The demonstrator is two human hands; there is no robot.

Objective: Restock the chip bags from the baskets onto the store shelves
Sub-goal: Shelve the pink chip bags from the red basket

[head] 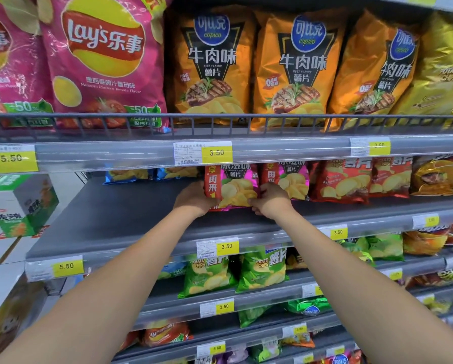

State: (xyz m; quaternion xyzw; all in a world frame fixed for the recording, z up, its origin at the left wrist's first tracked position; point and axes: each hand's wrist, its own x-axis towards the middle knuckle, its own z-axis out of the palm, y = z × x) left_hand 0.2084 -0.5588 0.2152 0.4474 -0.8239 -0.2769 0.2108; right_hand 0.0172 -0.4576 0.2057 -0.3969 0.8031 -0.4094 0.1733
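**Both hands set a pink chip bag upright on the middle shelf**

Head view: The left hand (pixel 192 197) grips the left edge of the pink chip bag (pixel 237 185), fingers curled behind it. The right hand (pixel 271 199) holds the bag's lower right edge, with its fingers folded round the corner. The bag stands upright with its long axis vertical and its printed face turned out toward the aisle. Its top is hidden behind the price rail (pixel 272 151) of the shelf above, and its bottom edge is down at the grey shelf (pixel 115 214). It sits just beside a second pink bag (pixel 291 182) on its right, and red bags (pixel 343 179) stand further along.

To the left of the held bag the shelf board is bare grey, with blue bags (pixel 127 176) at the back. The shelf above carries orange beef-flavour bags (pixel 212 64) and a large pink Lay's bag (pixel 104 56) behind a wire rail (pixel 220 119). Yellow price tags (pixel 216 152) read 3.50 and 5.50. The lower shelves hold green bags (pixel 262 269), and a green-and-white box (pixel 20 203) stands at the far left.
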